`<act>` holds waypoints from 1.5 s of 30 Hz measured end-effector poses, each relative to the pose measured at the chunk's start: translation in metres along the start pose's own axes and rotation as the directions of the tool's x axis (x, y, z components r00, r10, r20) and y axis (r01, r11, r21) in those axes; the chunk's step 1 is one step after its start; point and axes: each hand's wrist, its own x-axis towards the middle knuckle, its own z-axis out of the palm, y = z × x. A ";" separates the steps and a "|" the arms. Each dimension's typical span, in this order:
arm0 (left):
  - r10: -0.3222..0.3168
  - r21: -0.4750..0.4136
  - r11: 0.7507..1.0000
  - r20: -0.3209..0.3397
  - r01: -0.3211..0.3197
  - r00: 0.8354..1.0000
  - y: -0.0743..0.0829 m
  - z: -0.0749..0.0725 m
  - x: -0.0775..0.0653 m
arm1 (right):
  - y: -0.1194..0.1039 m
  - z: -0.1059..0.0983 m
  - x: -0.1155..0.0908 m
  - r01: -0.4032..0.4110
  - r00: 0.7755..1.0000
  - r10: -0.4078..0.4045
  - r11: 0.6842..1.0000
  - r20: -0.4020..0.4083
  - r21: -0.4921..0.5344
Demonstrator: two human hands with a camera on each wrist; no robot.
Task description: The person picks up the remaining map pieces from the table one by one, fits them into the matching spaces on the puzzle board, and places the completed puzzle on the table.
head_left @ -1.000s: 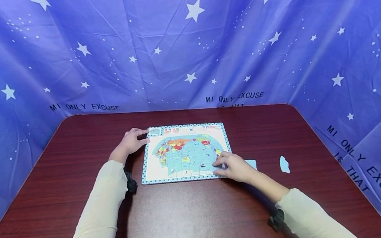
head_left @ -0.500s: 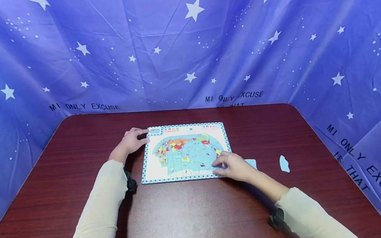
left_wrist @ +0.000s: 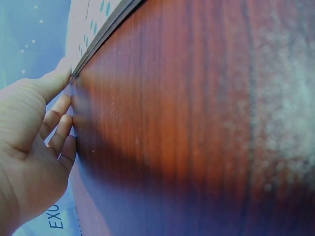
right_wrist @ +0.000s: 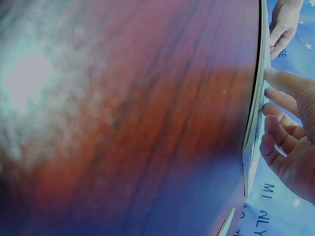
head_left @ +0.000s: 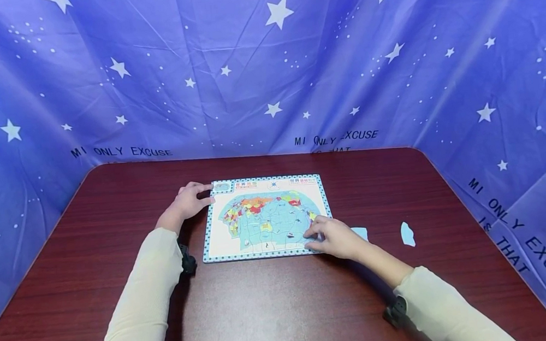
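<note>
A world map jigsaw puzzle (head_left: 279,230) lies flat on the table, in a white board with a dotted blue border. My left hand (head_left: 188,201) rests at the board's upper left corner, thumb and forefinger touching its edge; in the left wrist view the thumb of the left hand (left_wrist: 34,118) meets the corner. At the lower right of the map, my right hand (head_left: 336,237) touches the puzzle with its fingertips. Those fingers are slightly bent and spread in the right wrist view, where the right hand (right_wrist: 295,132) shows no piece between them; the spot under the fingertips is hidden.
Two pale blue puzzle pieces lie right of the board: one piece (head_left: 360,233) partly behind the right hand, another piece (head_left: 407,234) farther right. The dark red wooden table (head_left: 267,314) ends at a blue star-patterned curtain (head_left: 227,103).
</note>
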 end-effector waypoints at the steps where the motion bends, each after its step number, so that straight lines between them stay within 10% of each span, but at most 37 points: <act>1: 0.000 0.000 1.000 0.001 0.000 1.000 0.000 0.000 0.000 | 0.000 0.000 0.000 0.000 1.000 0.000 1.000 0.001 -0.001; 45: -0.007 0.005 1.000 -0.002 0.007 1.000 0.001 0.000 -0.001 | 0.010 -0.012 -0.007 -0.028 1.000 0.028 1.000 -0.005 0.003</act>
